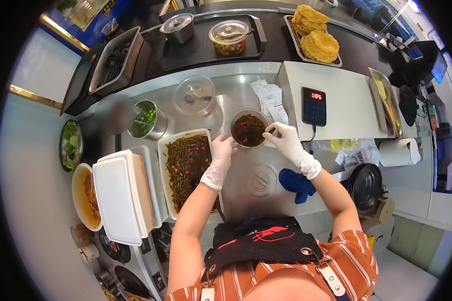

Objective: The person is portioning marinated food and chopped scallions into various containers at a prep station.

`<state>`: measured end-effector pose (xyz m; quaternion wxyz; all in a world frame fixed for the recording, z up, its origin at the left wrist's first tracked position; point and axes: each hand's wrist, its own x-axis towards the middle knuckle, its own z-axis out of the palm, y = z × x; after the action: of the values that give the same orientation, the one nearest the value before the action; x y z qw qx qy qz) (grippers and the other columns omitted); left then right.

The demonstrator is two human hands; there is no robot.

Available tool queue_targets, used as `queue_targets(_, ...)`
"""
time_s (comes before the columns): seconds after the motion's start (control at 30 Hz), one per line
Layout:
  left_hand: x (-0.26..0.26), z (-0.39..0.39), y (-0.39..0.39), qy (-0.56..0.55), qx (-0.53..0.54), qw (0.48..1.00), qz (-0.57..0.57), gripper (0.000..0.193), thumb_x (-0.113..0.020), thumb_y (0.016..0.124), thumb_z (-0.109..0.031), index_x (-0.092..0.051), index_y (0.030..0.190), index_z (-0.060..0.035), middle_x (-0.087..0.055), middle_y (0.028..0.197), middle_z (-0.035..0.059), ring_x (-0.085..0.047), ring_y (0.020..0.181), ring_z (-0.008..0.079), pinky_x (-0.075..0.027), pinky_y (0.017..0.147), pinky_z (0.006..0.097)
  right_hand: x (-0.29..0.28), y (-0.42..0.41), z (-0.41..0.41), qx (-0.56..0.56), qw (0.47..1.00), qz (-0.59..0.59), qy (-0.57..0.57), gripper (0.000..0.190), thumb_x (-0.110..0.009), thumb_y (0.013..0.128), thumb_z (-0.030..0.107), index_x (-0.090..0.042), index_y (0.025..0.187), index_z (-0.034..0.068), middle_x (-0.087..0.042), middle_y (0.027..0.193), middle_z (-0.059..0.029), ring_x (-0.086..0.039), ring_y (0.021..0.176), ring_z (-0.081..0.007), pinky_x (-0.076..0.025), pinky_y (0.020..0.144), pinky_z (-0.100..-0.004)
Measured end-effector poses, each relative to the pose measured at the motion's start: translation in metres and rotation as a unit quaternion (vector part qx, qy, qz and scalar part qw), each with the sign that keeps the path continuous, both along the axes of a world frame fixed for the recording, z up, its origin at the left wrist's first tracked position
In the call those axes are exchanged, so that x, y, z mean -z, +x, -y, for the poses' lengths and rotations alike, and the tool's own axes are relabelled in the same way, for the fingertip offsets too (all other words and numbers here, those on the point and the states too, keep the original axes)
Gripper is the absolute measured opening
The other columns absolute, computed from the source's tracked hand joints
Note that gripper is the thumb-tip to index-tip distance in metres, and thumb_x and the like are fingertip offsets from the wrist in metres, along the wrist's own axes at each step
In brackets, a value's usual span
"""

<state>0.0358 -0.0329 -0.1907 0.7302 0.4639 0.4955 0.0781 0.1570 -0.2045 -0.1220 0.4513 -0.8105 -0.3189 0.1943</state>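
Note:
A round clear plastic container (249, 128) of dark pickled vegetable strips with red chili pieces stands on the steel counter. At its right rim is my gloved right hand (285, 140), thumb and fingers pinched around a small dark object. My gloved left hand (223, 149) is close to the container's left side, fingers bent; whether it holds anything cannot be told. Left of it sits a white rectangular tub (184, 169) of similar strips. A clear round lid (263, 180) lies below the container, with a blue cloth (297, 184) to its right.
White lidded boxes (118, 199) are stacked at the left, near a steel pot (147, 119) of chopped greens. Behind are a clear lidded tub (194, 96) and paper slips (270, 99). A keypad device (313, 106) and stacked black plates (365, 187) are at the right.

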Motion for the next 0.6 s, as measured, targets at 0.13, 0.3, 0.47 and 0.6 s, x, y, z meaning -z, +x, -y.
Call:
queue_targets(0.13, 0.003, 0.004, 0.003, 0.018, 0.018, 1.000, -0.013, 0.047, -0.053, 0.084, -0.001, -0.043, 0.130, 0.0034, -0.063, 0.100, 0.0125, -0.064, 0.081, 0.0186, -0.052, 0.067, 0.0293, 0.036, -0.012, -0.025, 0.007, 0.993, 0.062, 0.100, 0.020, -0.071, 0.077, 0.015, -0.062, 0.086, -0.001, -0.058, 0.060, -0.0114, -0.051, 0.052, -0.0136, -0.044, 0.051, -0.0284)
queue_targets(0.3, 0.004, 0.001, 0.000, 0.014, 0.010, 1.000, -0.009, 0.049, -0.053, 0.081, 0.003, -0.042, 0.129, 0.0072, -0.062, 0.100, 0.0169, -0.064, 0.075, 0.0191, -0.053, 0.063, 0.0282, 0.016, -0.003, -0.023, 0.063, 0.996, -0.035, 0.056, 0.018, -0.071, 0.079, 0.016, -0.063, 0.083, 0.000, -0.057, 0.057, -0.0079, -0.050, 0.050, -0.0089, -0.042, 0.049, -0.0263)
queue_targets(0.47, 0.007, -0.005, -0.004, 0.015, 0.012, 1.000, -0.007, 0.050, -0.054, 0.080, 0.004, -0.043, 0.128, 0.0068, -0.063, 0.097, 0.0158, -0.064, 0.076, 0.0190, -0.053, 0.063, 0.0279, 0.000, -0.006, -0.005, 0.087, 0.992, -0.069, 0.063, 0.019, -0.070, 0.080, 0.017, -0.064, 0.080, -0.001, -0.058, 0.054, -0.0060, -0.052, 0.049, -0.0068, -0.042, 0.048, -0.0250)
queue_targets(0.6, 0.001, 0.001, 0.002, 0.015, 0.007, 1.000, -0.012, 0.049, -0.053, 0.080, 0.003, -0.043, 0.128, 0.0066, -0.063, 0.096, 0.0156, -0.064, 0.075, 0.0185, -0.053, 0.062, 0.0274, 0.022, -0.014, -0.005, 0.088, 0.993, -0.065, 0.048, 0.019, -0.068, 0.082, 0.017, -0.064, 0.080, -0.002, -0.061, 0.059, -0.0091, -0.056, 0.054, -0.0096, -0.044, 0.050, -0.0261)
